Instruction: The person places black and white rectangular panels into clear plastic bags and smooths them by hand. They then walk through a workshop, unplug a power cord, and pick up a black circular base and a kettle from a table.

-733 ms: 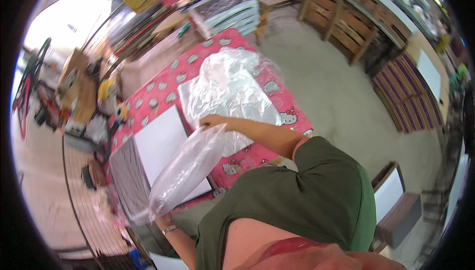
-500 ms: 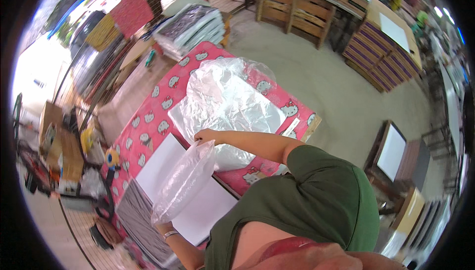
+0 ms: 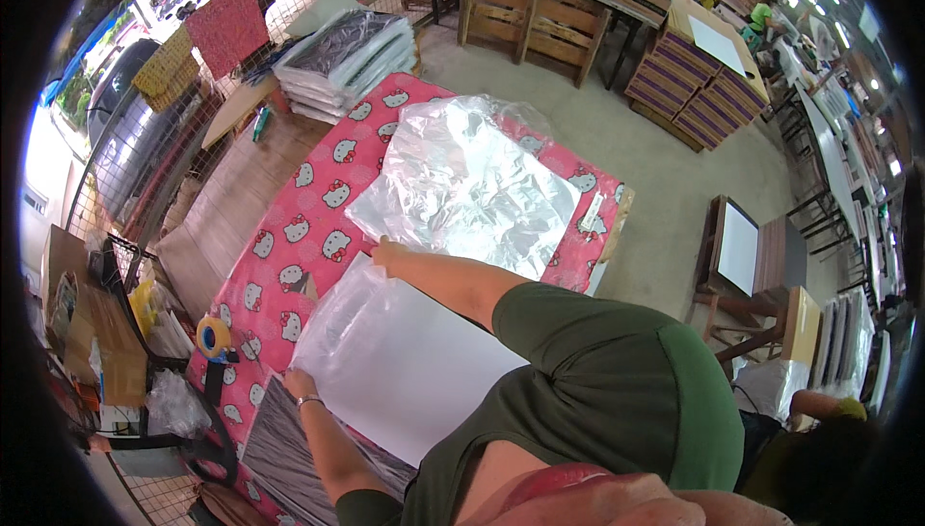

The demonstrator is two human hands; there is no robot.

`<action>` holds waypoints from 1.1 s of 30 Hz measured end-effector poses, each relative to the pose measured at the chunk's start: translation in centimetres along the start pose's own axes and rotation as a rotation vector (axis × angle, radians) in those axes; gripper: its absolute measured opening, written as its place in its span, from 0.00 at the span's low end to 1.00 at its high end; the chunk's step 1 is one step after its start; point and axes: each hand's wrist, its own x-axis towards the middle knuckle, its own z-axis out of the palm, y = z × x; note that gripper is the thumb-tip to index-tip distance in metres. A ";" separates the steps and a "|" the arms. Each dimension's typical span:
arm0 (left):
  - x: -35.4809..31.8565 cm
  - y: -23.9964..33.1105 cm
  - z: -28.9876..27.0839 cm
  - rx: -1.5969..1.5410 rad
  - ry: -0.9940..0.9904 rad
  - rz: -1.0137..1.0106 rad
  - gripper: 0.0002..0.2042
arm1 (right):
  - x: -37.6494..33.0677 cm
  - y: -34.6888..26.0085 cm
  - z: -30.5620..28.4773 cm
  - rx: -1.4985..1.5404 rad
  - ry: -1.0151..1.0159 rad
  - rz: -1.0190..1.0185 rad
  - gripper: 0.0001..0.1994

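A clear plastic bag (image 3: 349,312) lies spread over the far-left end of a white rectangular board (image 3: 434,357). My left hand (image 3: 301,383), with a band at its wrist, is closed on the near-left corner of the bag at the board's edge. At the opposite corner my right hand (image 3: 385,254) is closed on the plastic, its fingertips partly hidden. Under and beside the board is a dark grey plastic-wrapped panel (image 3: 279,439). Beyond my right hand, a pile of shiny clear plastic bags (image 3: 472,184) covers much of the table.
The table has a pink patterned cover (image 3: 289,237). A tape dispenser (image 3: 214,338) stands at its left edge. Stacked wrapped panels (image 3: 342,54) sit past the far end. Wooden crates (image 3: 530,20) and striped cartons (image 3: 699,83) stand farther off. Another person's arm (image 3: 824,404) shows at right.
Both hands have moved outward toward the board's far-left end, drawing the bag with them. The bag, bunched and raised before, now lies flatter over the board. The view has shifted slightly.
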 end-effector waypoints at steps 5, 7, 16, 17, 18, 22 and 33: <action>0.0 0.8 -2.3 -0.243 0.122 -0.439 0.13 | 0.2 -1.1 1.0 0.070 0.039 -0.050 0.23; -0.4 0.1 -2.2 -0.443 0.109 -0.496 0.13 | 0.1 -2.2 1.8 0.267 0.236 -0.039 0.22; -0.7 -3.4 -1.8 -0.717 0.089 -0.423 0.17 | 3.4 -3.4 3.0 0.322 0.061 -0.034 0.30; -0.7 -3.4 -2.1 -0.774 0.080 -0.450 0.17 | 3.5 -3.1 3.1 0.367 0.045 -0.016 0.29; -0.7 -3.6 -2.5 -0.829 0.072 -0.483 0.17 | 4.0 -3.0 3.0 0.151 0.002 -0.067 0.29; -0.4 -3.6 -4.9 -0.986 0.236 -0.534 0.18 | 7.2 -1.7 4.6 0.048 0.124 -0.055 0.24; -2.0 -0.9 -14.7 -1.534 -0.276 -0.699 0.13 | 3.8 1.2 -4.7 -0.030 0.199 -0.234 0.08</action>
